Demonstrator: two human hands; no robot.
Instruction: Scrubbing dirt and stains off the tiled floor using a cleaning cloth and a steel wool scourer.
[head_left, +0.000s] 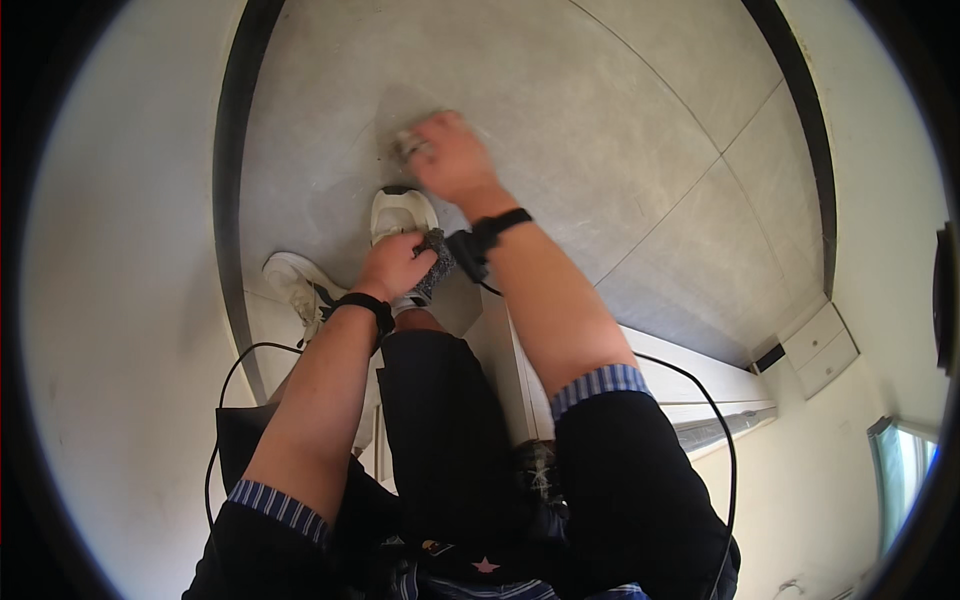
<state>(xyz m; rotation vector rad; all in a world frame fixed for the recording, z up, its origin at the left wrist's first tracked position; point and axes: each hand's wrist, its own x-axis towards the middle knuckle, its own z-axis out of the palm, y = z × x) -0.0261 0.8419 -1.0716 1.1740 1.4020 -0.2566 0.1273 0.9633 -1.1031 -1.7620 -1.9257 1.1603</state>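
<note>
My left hand (397, 268) grips a dark grey, fuzzy cloth or pad (436, 262) and rests on the upper part of a white sneaker (403, 211) worn on a foot. Blurred by motion, my right hand (452, 154) is above the floor beyond the shoe's toe, its fingers closed round a small pale object (409, 142) that I cannot identify. Another white sneaker (292, 281) lies to the left of my left hand. Both wrists carry black straps, the right one with a small black device (469, 255).
Grey floor tiles (600, 150) extend ahead, bordered by dark skirting (229, 165) and pale walls. White drawers (814, 345) stand at the right, near a long white cabinet or furniture panel (690, 375). Black cables (731, 450) loop beside both arms.
</note>
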